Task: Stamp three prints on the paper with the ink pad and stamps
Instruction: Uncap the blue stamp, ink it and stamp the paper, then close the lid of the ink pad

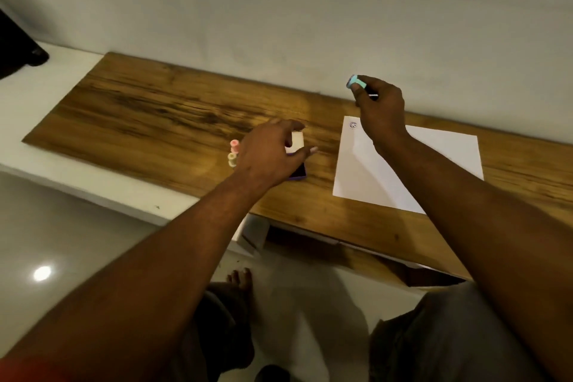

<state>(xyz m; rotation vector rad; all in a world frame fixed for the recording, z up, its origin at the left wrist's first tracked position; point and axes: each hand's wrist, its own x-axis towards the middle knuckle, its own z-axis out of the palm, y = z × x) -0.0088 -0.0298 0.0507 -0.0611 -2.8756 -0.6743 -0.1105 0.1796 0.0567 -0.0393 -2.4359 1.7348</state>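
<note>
A white sheet of paper (434,161) lies on the wooden tabletop (155,114) and carries one small round print (353,125) near its far left corner. My right hand (379,108) is raised above that corner, gripping a small teal stamp (356,81) between thumb and fingers. My left hand (269,153) rests over the purple ink pad (299,172), its fingers on the pad's raised white lid (296,141); most of the pad is hidden under the hand. A pink stamp (234,144) and a cream stamp (232,158) stand just left of my left hand.
The wooden top meets a pale wall (279,9) at the back. A white shelf (46,80) extends to the left, with a dark object (18,46) at the far left. My legs and a bare foot (240,279) show below the table's front edge.
</note>
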